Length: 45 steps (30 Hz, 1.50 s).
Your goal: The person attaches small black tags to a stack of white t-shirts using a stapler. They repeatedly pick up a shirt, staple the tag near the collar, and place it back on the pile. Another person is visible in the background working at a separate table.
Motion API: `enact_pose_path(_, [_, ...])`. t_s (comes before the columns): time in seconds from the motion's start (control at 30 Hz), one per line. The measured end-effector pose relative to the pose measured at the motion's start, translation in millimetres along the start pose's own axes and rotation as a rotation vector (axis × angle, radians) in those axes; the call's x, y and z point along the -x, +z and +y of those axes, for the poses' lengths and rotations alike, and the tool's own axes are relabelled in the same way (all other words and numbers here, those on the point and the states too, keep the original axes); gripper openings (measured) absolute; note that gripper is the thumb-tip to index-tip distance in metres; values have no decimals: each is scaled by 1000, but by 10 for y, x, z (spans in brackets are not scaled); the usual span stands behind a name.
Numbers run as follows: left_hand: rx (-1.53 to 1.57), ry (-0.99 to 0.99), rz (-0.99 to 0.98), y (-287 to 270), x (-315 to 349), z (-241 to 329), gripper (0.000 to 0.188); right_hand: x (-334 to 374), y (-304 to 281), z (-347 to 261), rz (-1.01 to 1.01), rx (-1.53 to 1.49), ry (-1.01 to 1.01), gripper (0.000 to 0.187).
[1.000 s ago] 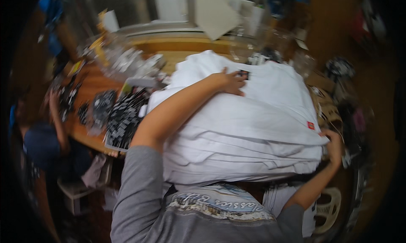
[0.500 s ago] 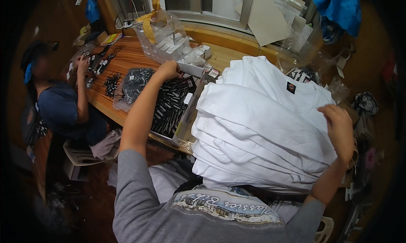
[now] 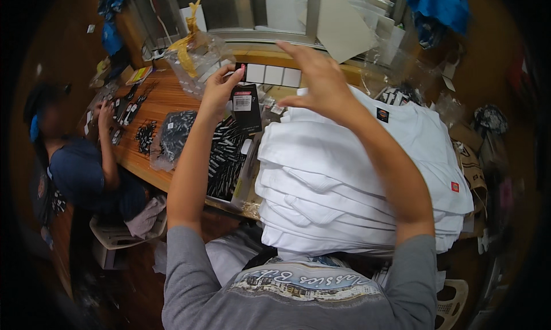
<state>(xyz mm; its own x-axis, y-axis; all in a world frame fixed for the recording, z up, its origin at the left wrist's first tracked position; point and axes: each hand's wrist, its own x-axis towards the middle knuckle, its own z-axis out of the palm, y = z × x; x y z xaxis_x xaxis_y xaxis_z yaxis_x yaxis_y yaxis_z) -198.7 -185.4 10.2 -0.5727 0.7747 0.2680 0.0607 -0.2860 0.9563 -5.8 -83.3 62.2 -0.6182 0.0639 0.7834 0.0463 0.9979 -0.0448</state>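
1. Above a heap of black tags in an open box, the left hand pinches one end of a panelled strip between thumb and fingers.
2. Just right of that pinch, the strip's long axis runs left to right, dipping slightly toward its far end; that end points toward the right hand.
3. Beside the strip's far end, the right hand is slightly blurred and spread wide, thumb well apart from the fingers, apparently holding nothing; whether it touches the strip is hard to tell. The left hand has the near end, while the right is closer to the far one.
4. The strip is dark-edged, with pale square panels in a row. Just below the left fingers hangs a black tag, long axis upright, with a red band and a white barcode label; how it joins the strip is unclear.
5. Beneath the right forearm lies a stack of white shirts; farther left, a co-worker sits beside the wooden table.
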Motion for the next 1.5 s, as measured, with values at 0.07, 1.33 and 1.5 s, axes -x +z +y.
enact_pose_path(0.07, [15,75,-53,318,47,175,15,-98,114,-61,-77,-46,132,86])
enact_pose_path(1.33, [-1163,867,-624,2976,-392,-1140,18,1699,-902,1748,-57,-304,1090,8])
enact_pose_path(1.5, [-1012,599,-573,2931,-489,-1057,5,1710,-883,1802,-31,-226,1047,11])
